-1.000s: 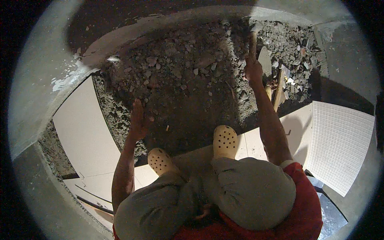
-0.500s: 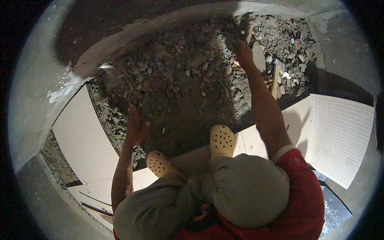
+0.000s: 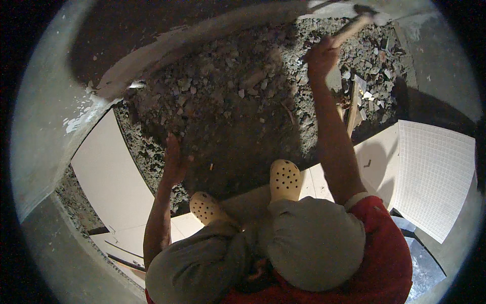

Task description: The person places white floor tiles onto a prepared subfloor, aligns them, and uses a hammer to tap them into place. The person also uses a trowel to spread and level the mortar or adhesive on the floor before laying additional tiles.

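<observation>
My right hand is wrapped round the pale wooden handle of a hammer. The hammer's dark head is up and to the right, near the far wall, and looks slightly blurred. Under that hand lies grey rubble of broken stones and mortar. My left hand is low over the dark rubble bed, fingers stretched and thumb apart, holding nothing. Whether it touches the ground I cannot tell.
A large cream tile lies on the left; more cream tiles run under my clogs. A white gridded tile leans at the right. A wooden strip and white shards lie in the rubble. Concrete walls enclose the bed.
The hammer has swung up and to the right, its handle now slanting toward the far right corner. My right hand has shifted slightly right; my left hand stays nearly where it was.
</observation>
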`<state>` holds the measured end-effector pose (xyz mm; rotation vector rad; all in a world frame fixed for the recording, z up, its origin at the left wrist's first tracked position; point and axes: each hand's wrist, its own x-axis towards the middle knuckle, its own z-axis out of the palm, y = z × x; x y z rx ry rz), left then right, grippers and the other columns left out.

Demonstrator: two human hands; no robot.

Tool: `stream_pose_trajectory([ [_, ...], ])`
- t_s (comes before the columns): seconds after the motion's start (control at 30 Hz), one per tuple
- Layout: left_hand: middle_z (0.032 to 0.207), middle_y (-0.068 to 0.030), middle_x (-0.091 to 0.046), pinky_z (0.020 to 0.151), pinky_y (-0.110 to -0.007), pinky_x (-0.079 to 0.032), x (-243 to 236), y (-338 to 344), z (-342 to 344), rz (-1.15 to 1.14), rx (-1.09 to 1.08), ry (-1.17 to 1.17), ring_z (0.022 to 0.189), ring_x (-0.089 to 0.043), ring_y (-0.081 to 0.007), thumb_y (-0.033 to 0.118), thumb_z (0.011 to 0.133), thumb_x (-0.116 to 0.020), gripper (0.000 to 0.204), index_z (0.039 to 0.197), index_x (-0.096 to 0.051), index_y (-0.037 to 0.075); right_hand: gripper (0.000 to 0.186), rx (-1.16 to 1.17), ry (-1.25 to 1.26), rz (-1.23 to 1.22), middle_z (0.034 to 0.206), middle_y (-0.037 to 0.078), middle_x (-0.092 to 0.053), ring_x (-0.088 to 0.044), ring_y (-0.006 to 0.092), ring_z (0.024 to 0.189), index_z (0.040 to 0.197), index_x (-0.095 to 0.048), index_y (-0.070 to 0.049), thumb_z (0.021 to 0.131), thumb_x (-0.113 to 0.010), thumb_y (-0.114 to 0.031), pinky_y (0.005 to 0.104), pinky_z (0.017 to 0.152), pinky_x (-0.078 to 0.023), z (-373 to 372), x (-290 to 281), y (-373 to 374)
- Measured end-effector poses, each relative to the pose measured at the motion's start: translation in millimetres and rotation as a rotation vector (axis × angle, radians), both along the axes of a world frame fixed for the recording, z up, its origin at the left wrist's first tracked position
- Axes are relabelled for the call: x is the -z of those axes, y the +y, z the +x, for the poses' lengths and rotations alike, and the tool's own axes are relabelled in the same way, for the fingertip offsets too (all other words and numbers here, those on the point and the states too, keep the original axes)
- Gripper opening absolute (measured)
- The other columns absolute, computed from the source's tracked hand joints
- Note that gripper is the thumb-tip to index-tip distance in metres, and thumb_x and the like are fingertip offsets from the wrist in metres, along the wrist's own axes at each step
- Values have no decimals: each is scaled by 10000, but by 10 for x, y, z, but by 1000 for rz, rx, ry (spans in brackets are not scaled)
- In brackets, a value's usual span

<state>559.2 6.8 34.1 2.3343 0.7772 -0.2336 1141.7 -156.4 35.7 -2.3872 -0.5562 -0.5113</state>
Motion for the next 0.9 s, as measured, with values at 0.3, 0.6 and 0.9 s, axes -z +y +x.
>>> stream_pose_trajectory([
  [0.3,1728,-229,66,1276,-506,-36,183,55,-68,31,54,-151,1600,75,-375,434,1021,-603,1002,1642,48,-8,596,-462,40,-640,1083,175,-682,-714,355,895,1374,-461,-36,878,-706,-257,459,692,-583,22,419,-325],
  [0.6,1734,-204,86,1266,-545,-12,73,36,-16,-41,-2,-8,1597,109,-367,498,1012,-593,1042,1644,80,16,403,-110,46,-450,848,115,-635,-641,310,744,1231,-492,-63,954,-643,-312,517,673,-523,95,325,30],
  [0.9,1718,-266,35,1277,-512,-63,80,49,-61,22,90,-121,1597,39,-406,440,1014,-612,1018,1631,39,-42,365,-307,471,134,670,66,-602,-585,197,539,958,-587,-57,1048,-562,-409,432,583,-507,7,340,-360],
])
